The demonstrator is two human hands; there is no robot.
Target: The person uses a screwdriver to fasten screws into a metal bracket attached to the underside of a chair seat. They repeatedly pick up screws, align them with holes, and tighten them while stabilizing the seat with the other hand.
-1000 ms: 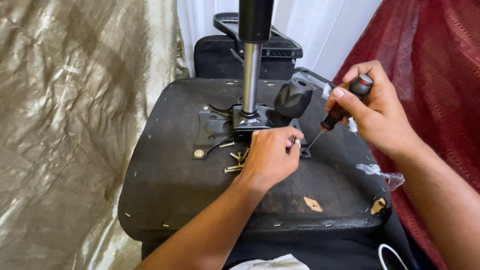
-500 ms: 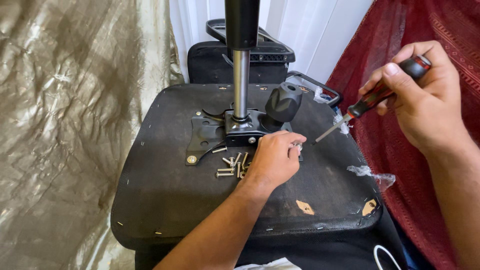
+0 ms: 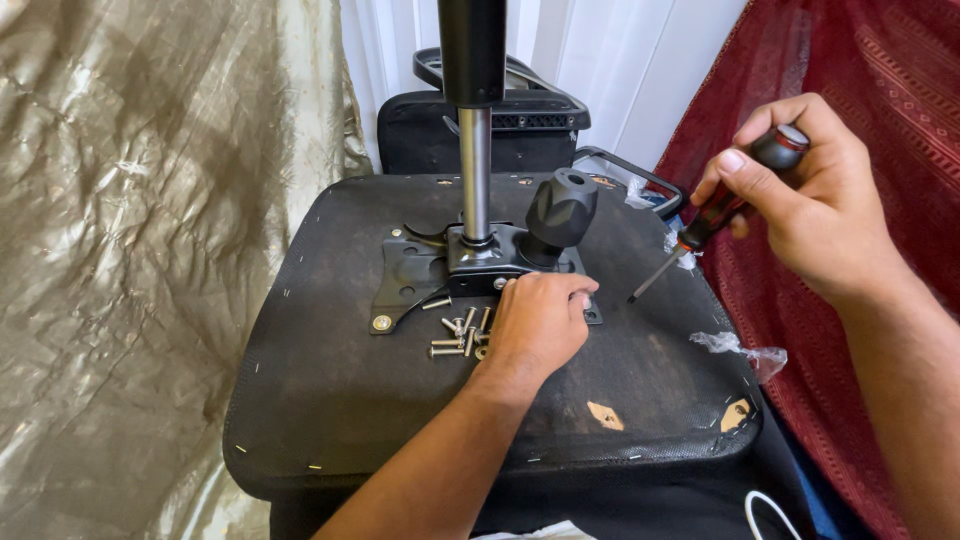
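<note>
An upturned black chair seat lies in front of me, its black metal mounting plate and chrome gas column pointing up. A black tension knob sticks out beside the column. My left hand rests on the plate's near right corner, fingers curled down; what is under them is hidden. Several loose silver screws lie just left of that hand. My right hand holds a black-and-red screwdriver raised above the seat's right side, tip angled down toward the left.
A crinkled beige sheet hangs on the left, a dark red cloth on the right. Another black chair part stands behind the seat. A scrap of clear plastic lies on the seat's right edge. A white cable shows at bottom.
My right hand lifted the screwdriver up and away to the right from the plate. The left hand stayed on the plate's corner.
</note>
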